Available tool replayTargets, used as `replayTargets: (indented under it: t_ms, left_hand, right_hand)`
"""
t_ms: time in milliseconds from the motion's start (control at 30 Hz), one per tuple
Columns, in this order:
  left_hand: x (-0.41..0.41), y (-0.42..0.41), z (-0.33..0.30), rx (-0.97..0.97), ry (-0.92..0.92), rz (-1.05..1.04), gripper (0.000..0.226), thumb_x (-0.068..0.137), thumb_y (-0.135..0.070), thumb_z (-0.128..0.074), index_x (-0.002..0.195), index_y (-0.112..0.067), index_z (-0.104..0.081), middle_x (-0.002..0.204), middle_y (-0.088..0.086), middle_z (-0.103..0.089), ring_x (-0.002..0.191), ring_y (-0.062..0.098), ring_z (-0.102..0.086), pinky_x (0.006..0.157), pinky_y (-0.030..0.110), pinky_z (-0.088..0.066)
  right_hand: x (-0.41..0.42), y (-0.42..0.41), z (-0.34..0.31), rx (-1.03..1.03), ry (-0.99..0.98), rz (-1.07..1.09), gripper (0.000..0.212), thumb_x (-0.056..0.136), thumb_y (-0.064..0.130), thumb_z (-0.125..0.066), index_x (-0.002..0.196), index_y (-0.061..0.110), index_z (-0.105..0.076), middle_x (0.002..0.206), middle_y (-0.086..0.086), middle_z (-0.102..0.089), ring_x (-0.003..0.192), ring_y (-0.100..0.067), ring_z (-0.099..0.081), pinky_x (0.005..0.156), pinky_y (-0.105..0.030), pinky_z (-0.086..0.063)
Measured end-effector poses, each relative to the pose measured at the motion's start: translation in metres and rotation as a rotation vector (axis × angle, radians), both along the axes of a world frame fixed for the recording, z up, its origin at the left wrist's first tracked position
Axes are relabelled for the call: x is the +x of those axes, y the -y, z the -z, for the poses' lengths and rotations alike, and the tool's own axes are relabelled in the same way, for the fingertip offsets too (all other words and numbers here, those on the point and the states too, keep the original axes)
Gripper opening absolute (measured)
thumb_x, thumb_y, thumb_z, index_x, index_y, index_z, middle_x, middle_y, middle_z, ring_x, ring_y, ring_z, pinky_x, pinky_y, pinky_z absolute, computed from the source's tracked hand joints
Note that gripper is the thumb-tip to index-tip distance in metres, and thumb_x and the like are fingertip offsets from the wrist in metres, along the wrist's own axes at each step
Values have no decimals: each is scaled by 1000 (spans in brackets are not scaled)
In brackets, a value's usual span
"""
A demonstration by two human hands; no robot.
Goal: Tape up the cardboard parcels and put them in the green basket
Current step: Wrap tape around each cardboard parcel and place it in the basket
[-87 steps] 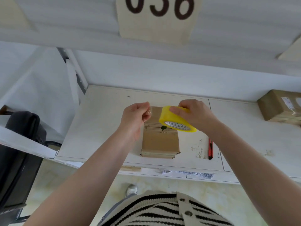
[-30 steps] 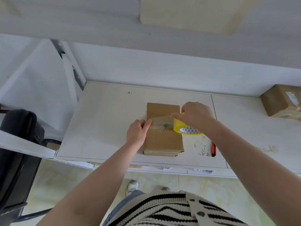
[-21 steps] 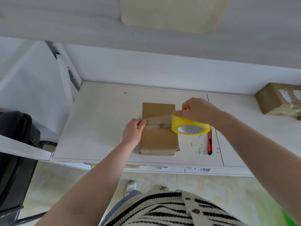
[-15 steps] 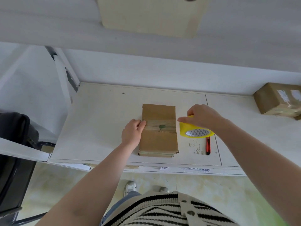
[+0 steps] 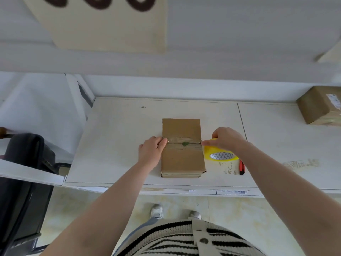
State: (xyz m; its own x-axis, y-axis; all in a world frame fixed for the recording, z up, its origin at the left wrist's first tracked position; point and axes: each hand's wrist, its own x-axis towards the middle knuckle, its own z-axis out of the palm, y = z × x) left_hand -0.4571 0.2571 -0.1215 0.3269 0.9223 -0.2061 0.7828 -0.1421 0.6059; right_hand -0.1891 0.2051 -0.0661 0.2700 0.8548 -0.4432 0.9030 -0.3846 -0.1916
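A flat brown cardboard parcel [image 5: 182, 159] lies in the middle of the white table [image 5: 118, 137]. A strip of clear tape [image 5: 184, 143] crosses its top from left to right. My left hand [image 5: 151, 152] presses the tape's end against the parcel's left edge. My right hand [image 5: 227, 139] grips the yellow tape roll [image 5: 220, 155], which sits on the table at the parcel's right side, the tape still joined to it. The green basket is not in view.
A red utility knife [image 5: 241, 166] lies on the table right of the roll. A second brown parcel [image 5: 319, 106] sits at the far right. A black chair [image 5: 24, 174] stands left of the table. A shelf runs overhead.
My right hand drew the roll across the parcel to its right side and lowered it onto the table. My left hand moved down to the parcel's left edge and stayed there.
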Motion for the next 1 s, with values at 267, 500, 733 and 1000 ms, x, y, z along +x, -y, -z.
replayTargets:
  t_ms: [267,500,733,1000]
  left_hand:
    - [5,-8,-10,19,-289,110,52,98,-62,-25,78,-26,-57,82,-5,-54,93,20,-52,88,39,-29]
    - [-7,1,-13,92,-421,119,49,97,-63,-29,86,-23,-55,97,-3,-51,111,27,-50,101,44,-25]
    - [48,11,-16,479,-418,312,77,99,-55,-9,153,-9,20,161,15,27,150,31,21,118,51,15]
    - [56,6,-4,381,-509,380,74,100,-53,-6,146,-9,32,157,11,36,146,27,31,119,49,17]
  right_hand:
    - [0,-1,1,-22,-4,-7,63,75,75,-61,57,17,-46,54,3,-44,53,-15,-45,52,-26,-32]
    - [-6,11,11,-63,-74,-24,57,77,74,-59,65,19,-61,63,2,-59,63,-14,-58,55,-26,-38]
    - [-7,12,13,-40,-73,-9,58,77,74,-59,57,20,-53,56,4,-51,57,-12,-52,51,-26,-32]
    - [-8,13,15,-42,-56,1,60,76,75,-60,59,18,-54,57,2,-51,59,-15,-52,53,-27,-35]
